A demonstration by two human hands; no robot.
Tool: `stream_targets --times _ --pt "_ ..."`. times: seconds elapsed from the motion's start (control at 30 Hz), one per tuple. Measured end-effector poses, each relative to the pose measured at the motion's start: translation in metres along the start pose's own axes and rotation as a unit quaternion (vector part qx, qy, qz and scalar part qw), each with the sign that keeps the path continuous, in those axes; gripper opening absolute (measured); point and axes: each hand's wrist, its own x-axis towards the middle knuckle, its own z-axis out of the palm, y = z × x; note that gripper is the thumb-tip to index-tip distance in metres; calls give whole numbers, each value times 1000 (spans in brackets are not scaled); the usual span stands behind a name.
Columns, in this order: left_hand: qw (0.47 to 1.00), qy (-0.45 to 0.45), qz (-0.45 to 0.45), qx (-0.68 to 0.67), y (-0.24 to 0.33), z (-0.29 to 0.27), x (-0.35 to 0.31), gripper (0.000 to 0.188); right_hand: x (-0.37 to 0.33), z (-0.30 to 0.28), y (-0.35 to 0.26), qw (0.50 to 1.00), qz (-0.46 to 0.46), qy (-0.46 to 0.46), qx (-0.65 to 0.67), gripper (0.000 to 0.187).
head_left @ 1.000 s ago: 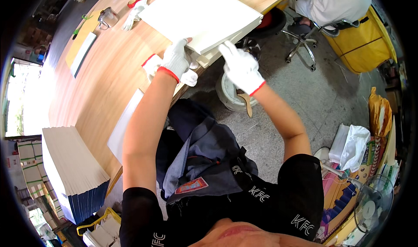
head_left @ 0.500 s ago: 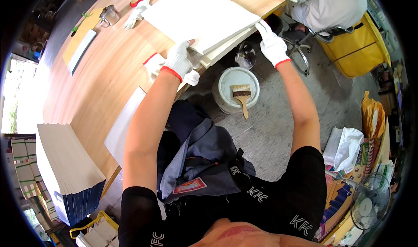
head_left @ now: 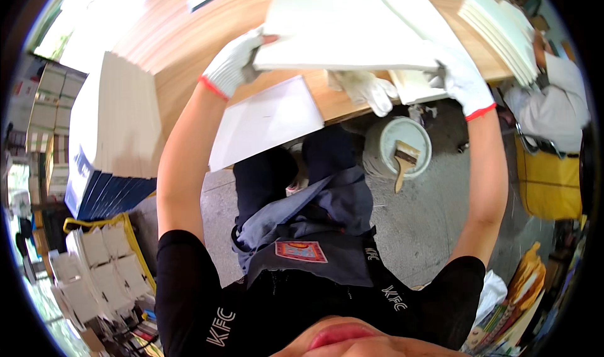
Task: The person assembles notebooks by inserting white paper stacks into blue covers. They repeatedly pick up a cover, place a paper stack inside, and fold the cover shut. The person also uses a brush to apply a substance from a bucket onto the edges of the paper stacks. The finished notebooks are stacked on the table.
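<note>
A thick stack of white paper sheets point(head_left: 352, 33) is held above the wooden table point(head_left: 189, 74) between my two gloved hands. My left hand point(head_left: 234, 64), in a white knit glove with a red cuff, grips its near left corner. The thumb is bare at the tip and lies on top. At the near right corner my right hand point(head_left: 462, 77) is closed on the same stack, its fingers partly underneath. Loose white gloves point(head_left: 368, 91) lie below the stack at the table's front edge. More white paper point(head_left: 412, 88) shows beside them, mostly covered.
A white sheet point(head_left: 270, 121) overhangs the table edge. At the left stands a tall pile of paper-filled blue covers point(head_left: 126, 118). A pale bucket point(head_left: 375, 149) with a brush point(head_left: 404, 162) across it stands on the floor. Another person point(head_left: 560, 99) sits at the right beside stacked booklets point(head_left: 497, 30).
The paper stack has been lifted and carried left along the table. My right hand has closed on its right corner. My view and body have turned left.
</note>
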Motion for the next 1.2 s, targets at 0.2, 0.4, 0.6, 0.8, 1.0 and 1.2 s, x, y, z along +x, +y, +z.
stream_targets --times 0.2,0.4,0.6,0.8,1.0,1.2 --pt "999 23 32 2 -57 -164 -52 50 44 154 34 990 37 -125 -60 29" --pt "991 60 -19 121 -112 -222 -45 59 53 207 64 926 -136 -92 -340 39" --pt "721 240 218 612 -143 -188 -109 75 23 196 66 776 -320 44 -542 67" --pt "747 206 251 580 -154 -177 -125 88 5 206 106 773 -340 18 -535 80" --pt "748 208 242 582 -151 -178 -123 86 7 208 104 787 -295 8 -542 83" --pt "749 196 231 589 -145 -177 -122 87 9 210 106 786 -278 7 -553 85"
